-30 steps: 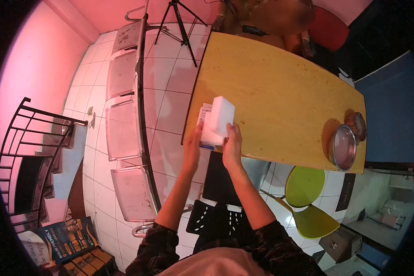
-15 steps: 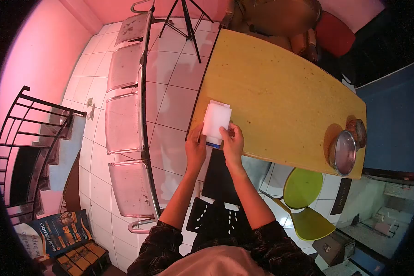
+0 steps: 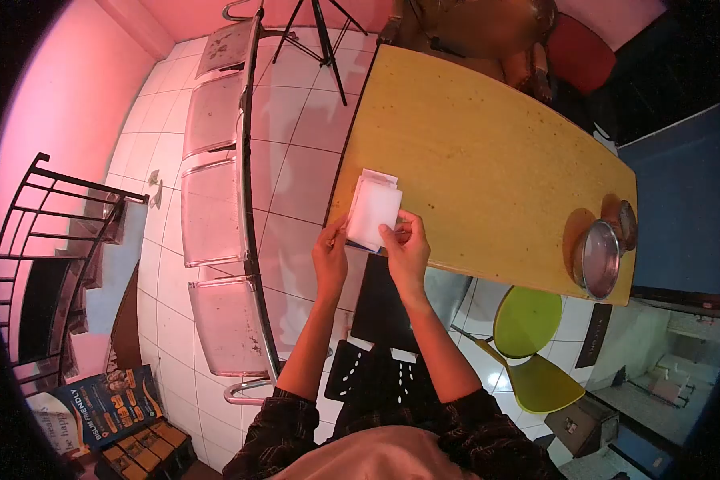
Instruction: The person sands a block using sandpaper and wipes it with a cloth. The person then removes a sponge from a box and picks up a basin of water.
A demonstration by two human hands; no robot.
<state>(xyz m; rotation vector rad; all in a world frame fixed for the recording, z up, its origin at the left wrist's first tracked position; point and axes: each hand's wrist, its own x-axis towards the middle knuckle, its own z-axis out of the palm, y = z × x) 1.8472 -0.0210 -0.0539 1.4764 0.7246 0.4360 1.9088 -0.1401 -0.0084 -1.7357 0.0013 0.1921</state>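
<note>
A white rectangular sheet or card (image 3: 375,214) is held over the near left end of the yellow table (image 3: 488,152). Under it, a paler pinkish-white piece (image 3: 380,178) sticks out at the far edge, and a thin strip of blue (image 3: 364,246) shows at the near edge. My right hand (image 3: 406,248) pinches the sheet's right side, its thumb on top and fingers curled behind. On the opposite side, my left hand (image 3: 330,248) has its fingers closed at the lower left edge of the stack. What lies beneath the top sheet is mostly hidden.
A metal bowl (image 3: 600,260) and a round brown object (image 3: 628,224) are at the table's right end. A green chair (image 3: 536,352) stands at the near side. Metal bench seats (image 3: 214,212) line the left, with a black tripod (image 3: 326,48) beyond.
The white sheet has slid slightly toward me and tilted, covering most of the blue strip. More of the piece beneath shows at the far edge. My left hand has shifted slightly left.
</note>
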